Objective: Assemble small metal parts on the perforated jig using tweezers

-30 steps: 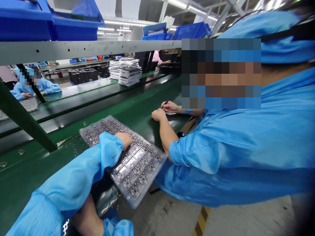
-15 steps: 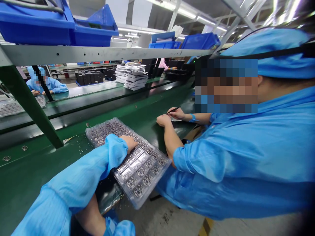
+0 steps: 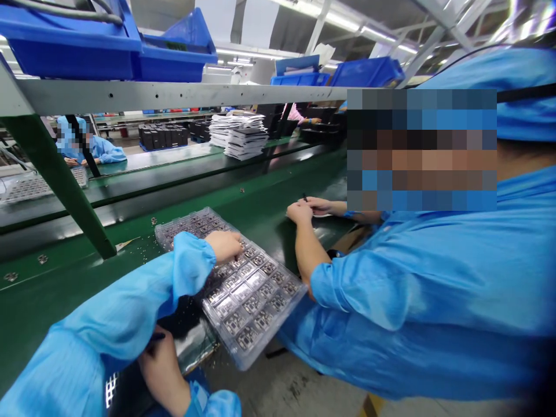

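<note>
My left hand [image 3: 223,244] reaches out of a blue sleeve and sits on a clear plastic tray [image 3: 264,341] of small dark electronic parts, fingers curled down in a pinch over one pocket. What the fingertips hold is hidden. The tray lies aslant on the green bench [image 3: 52,307], its near corner over the edge. My right hand [image 3: 161,362] is low by the bench edge, closed round a thin dark tool [image 3: 157,336].
A co-worker in blue sits close on the right, both hands [image 3: 309,207] on the bench holding a thin dark tool. A green strut [image 3: 61,179] slants up at left. Blue bins [image 3: 108,46] sit on the shelf above. Stacked trays [image 3: 243,136] and another person stand further back.
My right hand has come up into view with the dark tool. My left hand has shifted a little right on the tray and its fingers have curled. The co-worker's hands stay on the bench.
</note>
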{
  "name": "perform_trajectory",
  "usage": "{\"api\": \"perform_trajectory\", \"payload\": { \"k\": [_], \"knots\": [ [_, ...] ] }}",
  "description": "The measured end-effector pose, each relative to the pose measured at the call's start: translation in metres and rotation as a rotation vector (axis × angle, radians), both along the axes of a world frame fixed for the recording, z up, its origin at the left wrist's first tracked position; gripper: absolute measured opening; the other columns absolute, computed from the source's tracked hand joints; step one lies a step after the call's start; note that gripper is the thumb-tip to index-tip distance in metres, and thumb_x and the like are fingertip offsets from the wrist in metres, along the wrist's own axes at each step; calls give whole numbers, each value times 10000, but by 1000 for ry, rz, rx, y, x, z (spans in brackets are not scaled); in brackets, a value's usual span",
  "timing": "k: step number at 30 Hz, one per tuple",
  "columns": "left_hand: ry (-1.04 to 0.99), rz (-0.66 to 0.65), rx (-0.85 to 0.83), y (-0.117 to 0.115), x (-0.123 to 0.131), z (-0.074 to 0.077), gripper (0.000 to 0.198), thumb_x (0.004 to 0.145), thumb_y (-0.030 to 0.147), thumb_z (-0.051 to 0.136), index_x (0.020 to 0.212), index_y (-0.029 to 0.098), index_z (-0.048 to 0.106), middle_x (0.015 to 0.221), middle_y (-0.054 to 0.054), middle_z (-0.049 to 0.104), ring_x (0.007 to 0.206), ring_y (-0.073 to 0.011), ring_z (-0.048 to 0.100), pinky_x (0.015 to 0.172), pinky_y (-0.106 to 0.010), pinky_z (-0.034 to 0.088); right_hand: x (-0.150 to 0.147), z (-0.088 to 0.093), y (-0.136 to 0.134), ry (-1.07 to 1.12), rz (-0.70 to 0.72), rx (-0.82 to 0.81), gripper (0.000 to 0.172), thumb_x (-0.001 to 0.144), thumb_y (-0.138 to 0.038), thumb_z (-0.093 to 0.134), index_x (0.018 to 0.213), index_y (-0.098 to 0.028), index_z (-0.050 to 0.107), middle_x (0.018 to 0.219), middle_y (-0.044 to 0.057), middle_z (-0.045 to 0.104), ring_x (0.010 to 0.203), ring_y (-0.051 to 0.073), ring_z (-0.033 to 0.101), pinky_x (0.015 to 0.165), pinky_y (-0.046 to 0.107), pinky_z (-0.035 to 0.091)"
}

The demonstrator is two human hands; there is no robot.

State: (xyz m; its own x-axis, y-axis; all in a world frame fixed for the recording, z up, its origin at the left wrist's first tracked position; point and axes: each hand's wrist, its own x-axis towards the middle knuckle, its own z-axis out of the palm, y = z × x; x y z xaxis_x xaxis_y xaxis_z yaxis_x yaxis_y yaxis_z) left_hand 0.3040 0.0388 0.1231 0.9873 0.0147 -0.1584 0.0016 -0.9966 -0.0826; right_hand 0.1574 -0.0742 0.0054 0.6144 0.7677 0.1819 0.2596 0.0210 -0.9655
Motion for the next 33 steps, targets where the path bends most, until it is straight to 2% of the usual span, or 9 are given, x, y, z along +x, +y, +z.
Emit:
{"api": "perform_trajectory", "payload": {
  "k": [3,5,7,12,14,16,20,27,33],
  "knots": [
    [-164,-30,-45,7,-43,20,186,859,292,553,973,290,701,1006,-40,597,928,-182,585,720,-234,467,-3,-5,-1,234,300,81,228,846,-388,491,929,-371,702,746,-57,731,660,188,703,585,271,541],
    [-243,6,-59,13,-81,24,199,889,307,514,993,280,681,968,-32,593,841,-159,593,680,-232,460,-6,-7,-2,377,368,80,269,889,-407,438,1034,-356,659,702,-38,723,645,193,700,584,288,539],
    [-286,68,-60,19,-124,21,239,922,290,439,1021,263,655,930,-34,593,788,-153,594,655,-241,456,-8,-8,-2,443,394,59,301,916,-435,405,1090,-318,622,629,-26,706,606,180,689,580,278,532],
    [-335,226,-111,23,-227,-17,265,946,290,358,1008,266,615,887,-40,630,764,-161,601,635,-257,471,-10,-14,-1,436,342,37,395,936,-485,368,1144,-217,570,723,37,722,589,147,657,555,242,517],
    [-429,284,-64,16,-259,-35,251,942,283,380,976,270,628,934,-55,638,812,-172,597,674,-278,477,-10,-18,-1,421,330,37,389,932,-479,388,1153,-207,556,800,52,721,629,138,657,574,233,517],
    [-547,317,19,4,-282,-50,244,934,249,405,970,279,645,863,-53,639,741,-164,584,636,-284,463,-8,-21,-1,409,333,34,370,922,-460,426,1161,-202,540,862,58,711,670,135,658,600,235,523],
    [-687,299,70,-16,-304,-74,243,923,183,440,1024,274,641,634,8,577,538,-104,511,508,-225,401,-5,-22,3,387,355,3,339,890,-423,492,1131,-187,522,865,51,685,699,150,659,626,260,543],
    [-772,321,-91,-20,-308,-104,250,925,177,443,1113,217,602,922,-48,645,792,-122,610,659,-218,498,-12,-14,12,489,405,-18,229,851,-351,573,1025,-218,503,814,8,671,698,158,664,683,290,557],
    [-705,343,-278,-21,-310,-112,341,903,131,374,1184,186,560,1061,-89,647,915,-168,621,769,-280,529,-20,-17,13,554,324,1,306,756,-257,683,978,-228,474,829,-3,651,757,158,663,724,295,551]
  ]
}}
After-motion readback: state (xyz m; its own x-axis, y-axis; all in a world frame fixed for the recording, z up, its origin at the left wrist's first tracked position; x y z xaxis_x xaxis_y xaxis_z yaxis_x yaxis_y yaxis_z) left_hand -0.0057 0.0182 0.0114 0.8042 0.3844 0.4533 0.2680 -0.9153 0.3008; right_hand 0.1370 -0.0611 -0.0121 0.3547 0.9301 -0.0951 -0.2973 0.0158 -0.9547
